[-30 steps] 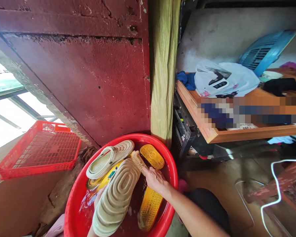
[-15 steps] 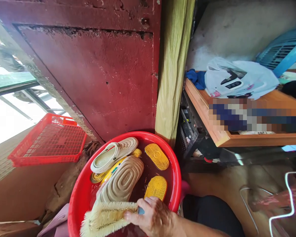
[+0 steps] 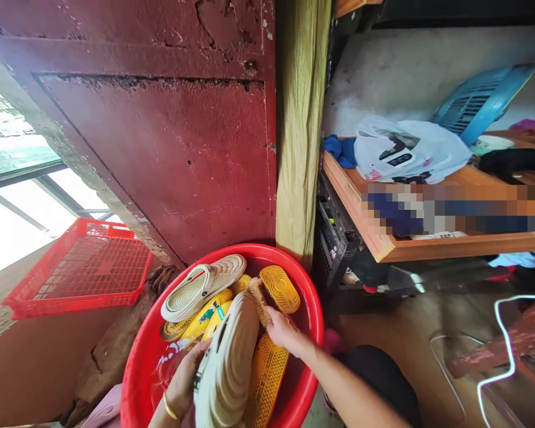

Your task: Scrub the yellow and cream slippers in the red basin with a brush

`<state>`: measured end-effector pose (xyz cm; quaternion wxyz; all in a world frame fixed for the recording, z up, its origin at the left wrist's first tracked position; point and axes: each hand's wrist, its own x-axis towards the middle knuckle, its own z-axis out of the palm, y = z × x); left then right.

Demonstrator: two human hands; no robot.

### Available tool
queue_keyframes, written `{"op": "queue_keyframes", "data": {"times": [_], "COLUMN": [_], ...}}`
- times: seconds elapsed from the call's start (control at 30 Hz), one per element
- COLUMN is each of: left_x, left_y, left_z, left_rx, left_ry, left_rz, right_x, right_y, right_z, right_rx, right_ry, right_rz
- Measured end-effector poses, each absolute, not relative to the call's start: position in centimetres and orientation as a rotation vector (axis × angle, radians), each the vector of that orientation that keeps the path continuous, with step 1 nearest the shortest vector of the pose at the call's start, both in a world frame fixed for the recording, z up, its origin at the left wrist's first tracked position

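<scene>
A red round tub (image 3: 312, 333) holds water and footwear. My left hand (image 3: 183, 375), with a gold bangle at the wrist, grips a cream clog (image 3: 232, 362) by its near side, the ridged sole turned up and to the right. My right hand (image 3: 282, 328) is closed on a brush (image 3: 258, 297), whose bristles are close to the clog's right side. Another cream clog (image 3: 203, 288) rests at the tub's back left. Yellow slippers lie around them: one sole (image 3: 280, 288) at the back right, another (image 3: 267, 377) below my right hand.
A red plastic crate (image 3: 82, 270) sits on a ledge at the left. Behind the tub stands a dark red metal door (image 3: 169, 160). On the right are a wooden table (image 3: 450, 246) with a white plastic bag (image 3: 414, 148), a blue fan (image 3: 481, 104), and a white cable (image 3: 508, 333).
My left hand has come into view and holds the cream clog, now lifted and tilted. My right hand and the brush have moved up and right, beside the clog. The view has shifted slightly.
</scene>
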<state>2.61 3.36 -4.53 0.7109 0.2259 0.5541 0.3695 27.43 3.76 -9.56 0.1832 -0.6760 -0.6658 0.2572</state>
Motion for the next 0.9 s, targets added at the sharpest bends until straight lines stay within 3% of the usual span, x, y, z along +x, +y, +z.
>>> {"op": "queue_keyframes", "data": {"times": [0.13, 0.23, 0.4, 0.5, 0.7, 0.9], "left_x": [2.4, 1.0, 0.7, 2.4, 3.7, 2.7], "left_y": [2.3, 2.4, 1.4, 0.1, 0.5, 2.2], "left_z": [-3.8, -3.3, -2.1, -1.6, -3.1, -3.7], "left_rx": [0.717, 1.066, 1.616, 1.726, 1.585, 1.222], "left_ry": [1.164, 1.403, 1.693, 1.654, 1.691, 1.300], "left_rz": [0.599, 0.518, 0.773, 0.660, 0.450, 0.716], "right_x": [26.9, 26.6, 25.4, 24.7, 24.7, 25.3], "right_y": [4.0, 3.7, 2.9, 2.6, 2.5, 3.2], "right_z": [-10.3, -10.5, -10.8, -10.9, -10.4, -8.7], "right_rx": [-1.922, -1.915, -1.841, -1.701, -1.540, -1.488], "right_ry": [-1.791, -1.757, -1.755, -1.792, -1.841, -1.711], "right_rz": [0.735, 0.702, 0.622, 0.499, 0.443, 0.390]}}
